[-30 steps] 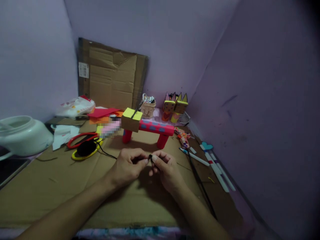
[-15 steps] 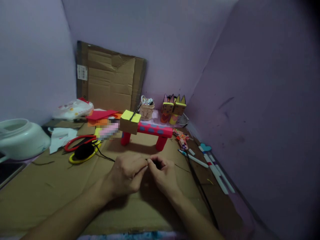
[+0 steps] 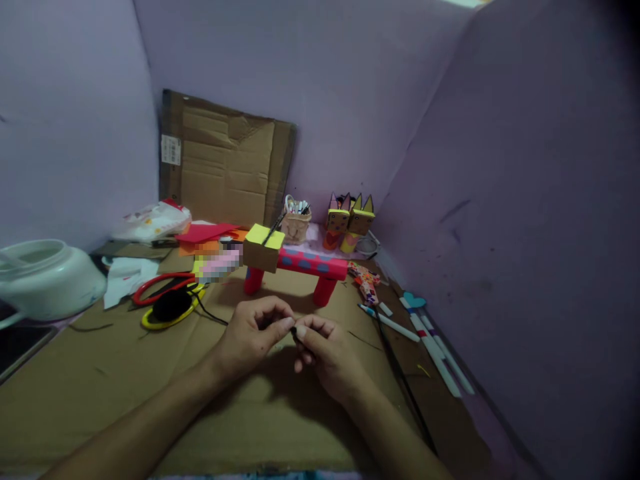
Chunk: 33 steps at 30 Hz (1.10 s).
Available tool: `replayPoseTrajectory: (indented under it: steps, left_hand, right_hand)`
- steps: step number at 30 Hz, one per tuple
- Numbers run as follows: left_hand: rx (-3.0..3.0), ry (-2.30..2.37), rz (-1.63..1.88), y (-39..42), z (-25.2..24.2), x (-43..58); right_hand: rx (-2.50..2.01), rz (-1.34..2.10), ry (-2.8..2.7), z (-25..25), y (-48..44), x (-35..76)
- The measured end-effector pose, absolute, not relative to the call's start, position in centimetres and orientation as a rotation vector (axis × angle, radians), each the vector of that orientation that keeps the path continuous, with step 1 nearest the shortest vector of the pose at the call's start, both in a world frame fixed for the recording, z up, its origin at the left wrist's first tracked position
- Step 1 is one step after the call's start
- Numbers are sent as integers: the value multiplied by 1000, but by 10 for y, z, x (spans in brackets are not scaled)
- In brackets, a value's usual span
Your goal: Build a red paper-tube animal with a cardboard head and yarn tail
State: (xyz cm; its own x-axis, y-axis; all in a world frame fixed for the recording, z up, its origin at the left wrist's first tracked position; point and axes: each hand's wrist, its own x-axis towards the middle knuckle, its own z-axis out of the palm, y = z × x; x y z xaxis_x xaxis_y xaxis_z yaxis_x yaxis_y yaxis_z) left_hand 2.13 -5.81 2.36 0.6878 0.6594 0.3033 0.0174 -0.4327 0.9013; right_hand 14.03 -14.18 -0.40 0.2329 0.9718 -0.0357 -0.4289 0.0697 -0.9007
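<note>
While lavender walls (image 3: 340, 73) enclose the corner, a flattened cardboard box (image 3: 225, 167) leans at the back and a brown cardboard sheet (image 3: 125, 400) covers the work surface. Above that sheet, before a red, blue-spotted figure (image 3: 313, 265), the right hand (image 3: 324, 343) pinches black yarn (image 3: 294, 333); the left hand (image 3: 254, 331) grips it too, thumb against forefinger. A black yarn ball (image 3: 171, 307) lies between the hands and a white pot (image 3: 67, 277).

White pot (image 3: 70, 280), cardboard (image 3: 220, 167) leaning against wall (image 3: 340, 80), white markers (image 3: 440, 365)
</note>
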Motion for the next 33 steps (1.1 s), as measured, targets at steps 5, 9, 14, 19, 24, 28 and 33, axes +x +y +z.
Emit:
replayPoseTrajectory:
  steps: [5, 9, 14, 19, 24, 28, 33]
  left_hand:
    - [1998, 517, 925, -64, 18, 22]
    - [2048, 554, 1039, -68, 14, 21]
    - [2058, 659, 1043, -68, 14, 23]
    - [1883, 681, 926, -66, 16, 25]
    - [1794, 616, 823, -64, 19, 24]
    - [1764, 597, 778, -64, 19, 24]
    - [1837, 610, 815, -66, 18, 25]
  right_hand:
    - [-937, 1181, -566, -3, -139, 140]
    - [-1050, 1060, -627, -6, -138, 137]
    - [-1228, 811, -745, -5, -140, 134]
    - [-1310, 657, -873, -2, -141, 134]
    - [-1250, 721, -780, 0, -141, 135]
    - [-1228, 770, -750, 1, -140, 136]
    - [-1258, 698, -765, 1, -142, 138]
